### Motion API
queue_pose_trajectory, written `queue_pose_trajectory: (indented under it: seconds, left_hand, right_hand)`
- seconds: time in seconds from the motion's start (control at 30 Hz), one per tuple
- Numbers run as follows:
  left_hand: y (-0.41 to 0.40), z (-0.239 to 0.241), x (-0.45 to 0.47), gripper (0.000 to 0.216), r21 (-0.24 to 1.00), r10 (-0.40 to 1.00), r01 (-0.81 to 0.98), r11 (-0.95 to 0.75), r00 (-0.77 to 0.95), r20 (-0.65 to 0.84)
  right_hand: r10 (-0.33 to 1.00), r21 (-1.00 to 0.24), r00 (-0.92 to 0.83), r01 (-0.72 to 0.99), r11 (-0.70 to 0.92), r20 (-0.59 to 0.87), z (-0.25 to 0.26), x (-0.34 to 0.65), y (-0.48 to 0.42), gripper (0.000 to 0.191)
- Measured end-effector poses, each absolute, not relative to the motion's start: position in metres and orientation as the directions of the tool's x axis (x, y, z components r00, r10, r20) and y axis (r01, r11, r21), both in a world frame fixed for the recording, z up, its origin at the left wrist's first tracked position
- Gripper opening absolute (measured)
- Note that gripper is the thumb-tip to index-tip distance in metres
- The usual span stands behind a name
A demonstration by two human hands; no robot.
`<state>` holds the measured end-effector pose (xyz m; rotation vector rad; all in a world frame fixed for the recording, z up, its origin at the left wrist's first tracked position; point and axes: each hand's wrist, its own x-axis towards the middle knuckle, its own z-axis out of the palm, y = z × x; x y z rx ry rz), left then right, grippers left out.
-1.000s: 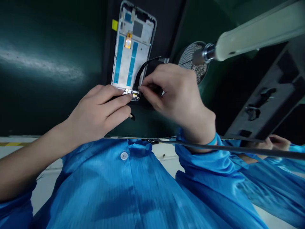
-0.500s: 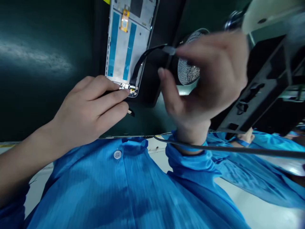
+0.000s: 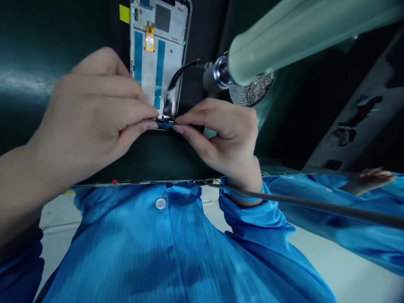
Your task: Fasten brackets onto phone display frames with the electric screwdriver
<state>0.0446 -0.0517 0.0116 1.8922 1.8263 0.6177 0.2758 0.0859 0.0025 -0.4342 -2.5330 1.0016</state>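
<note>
An open phone frame with blue strips and an orange flex lies face-up on a dark mat. A black flat cable curves from its lower edge up to the right. My left hand is closed, its fingertips pinching a small blue part at the frame's bottom edge. My right hand meets it from the right, fingers pressed together on the same blue part.
A pale green electric screwdriver hangs above the right hand, its metal tip near the cable. A round dish of screws sits behind it. A black tray lies at right, where another person's hand and blue sleeve show.
My right hand came back from the raised position near the screw dish to the frame's bottom edge. My left hand lifted and now pinches there too. The screwdriver swung into view.
</note>
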Motion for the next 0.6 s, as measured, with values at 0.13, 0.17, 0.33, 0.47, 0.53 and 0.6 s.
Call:
queue_pose_trajectory:
  seconds: [0.13,0.17,0.33,0.47,0.53,0.6]
  left_hand:
    - [-0.056,0.006,0.042,0.047,0.588,1.000,0.809,0.028,-0.021,-0.020]
    - [-0.056,0.006,0.042,0.048,0.568,1.000,0.823,0.014,-0.014,-0.004]
    - [-0.061,0.000,0.036,0.051,0.503,0.998,0.863,-0.039,0.011,0.059]
    - [-0.061,-0.006,0.031,0.058,0.505,0.995,0.859,-0.085,0.049,0.084]
    - [-0.058,-0.008,0.031,0.062,0.491,0.992,0.865,-0.107,0.064,0.104]
    - [-0.055,-0.008,0.031,0.065,0.479,0.990,0.869,-0.128,0.082,0.114]
  right_hand:
    - [0.445,-0.705,-0.892,0.263,0.658,0.082,0.004,0.269,0.091,0.011]
    - [0.454,-0.703,-0.890,0.292,0.648,0.049,0.005,0.267,0.093,0.011]
    - [0.433,-0.724,-0.901,0.282,0.630,0.026,0.002,0.255,0.097,0.007]
    - [0.446,-0.726,-0.895,0.302,0.617,0.007,0.000,0.251,0.096,0.006]
    - [0.466,-0.722,-0.885,0.327,0.610,-0.007,0.001,0.251,0.096,0.007]
    - [0.482,-0.711,-0.876,0.347,0.612,-0.013,0.003,0.251,0.096,0.007]
